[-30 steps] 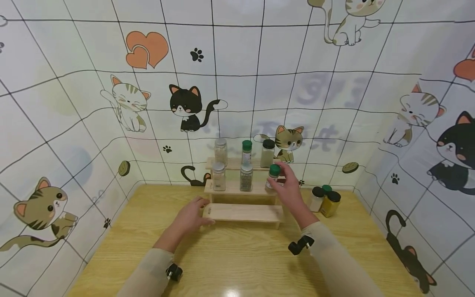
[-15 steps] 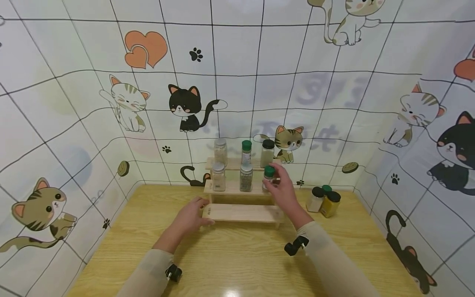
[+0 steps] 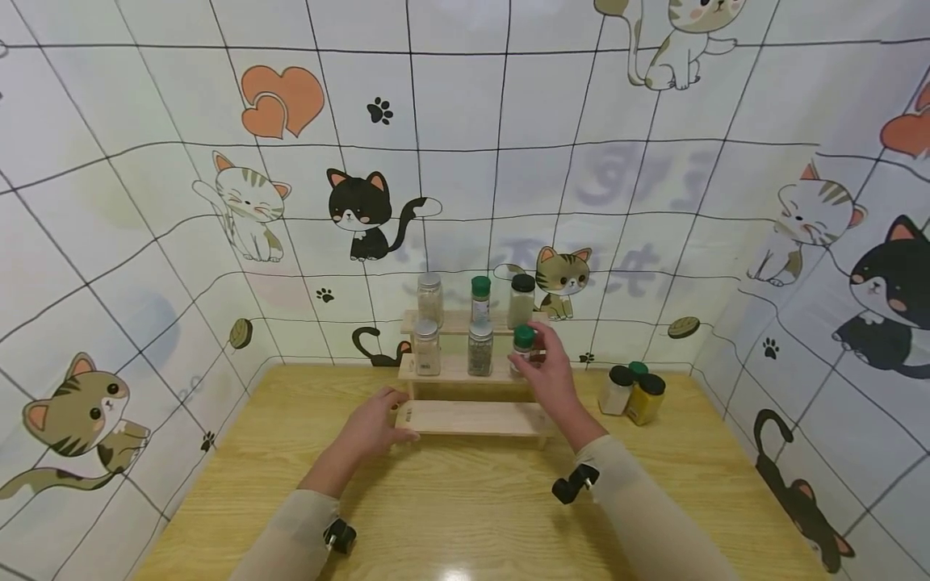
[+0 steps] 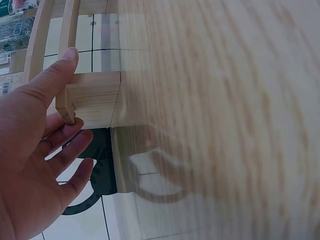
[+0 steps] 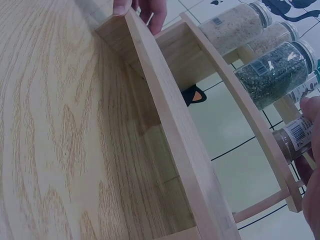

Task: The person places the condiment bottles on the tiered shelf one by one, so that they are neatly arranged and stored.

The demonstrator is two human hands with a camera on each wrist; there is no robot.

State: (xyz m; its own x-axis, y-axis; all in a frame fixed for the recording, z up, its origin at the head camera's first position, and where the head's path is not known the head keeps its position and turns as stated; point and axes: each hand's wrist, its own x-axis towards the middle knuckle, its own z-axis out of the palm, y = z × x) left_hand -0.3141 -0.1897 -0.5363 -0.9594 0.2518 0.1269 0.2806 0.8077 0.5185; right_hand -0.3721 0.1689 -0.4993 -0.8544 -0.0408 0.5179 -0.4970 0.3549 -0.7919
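A three-tier wooden spice rack (image 3: 472, 418) stands on the table against the wall. My left hand (image 3: 372, 424) grips the left end of its lowest board, the thumb on the front edge and fingers around the end in the left wrist view. My right hand (image 3: 555, 378) holds a small green-capped spice jar (image 3: 523, 337) at the right end of the middle board; the label (image 5: 298, 135) shows in the right wrist view. Whether the jar's base touches the board is unclear. On the same tier are a jar of pale contents (image 3: 427, 349) and a jar of dark green flakes (image 3: 479, 350).
On the top tier stand a silver-capped jar (image 3: 430, 300), a green-capped jar (image 3: 480, 298) and a black-capped jar (image 3: 521, 300). Right of the rack, a white jar (image 3: 617, 390), a yellow jar (image 3: 646, 400) and a green-capped one (image 3: 638, 369) cluster on the table (image 3: 465, 500).
My right hand has shifted a little to the left along the middle tier, carrying the green-capped jar closer to the dark-flake jar. My left hand stays on the rack.
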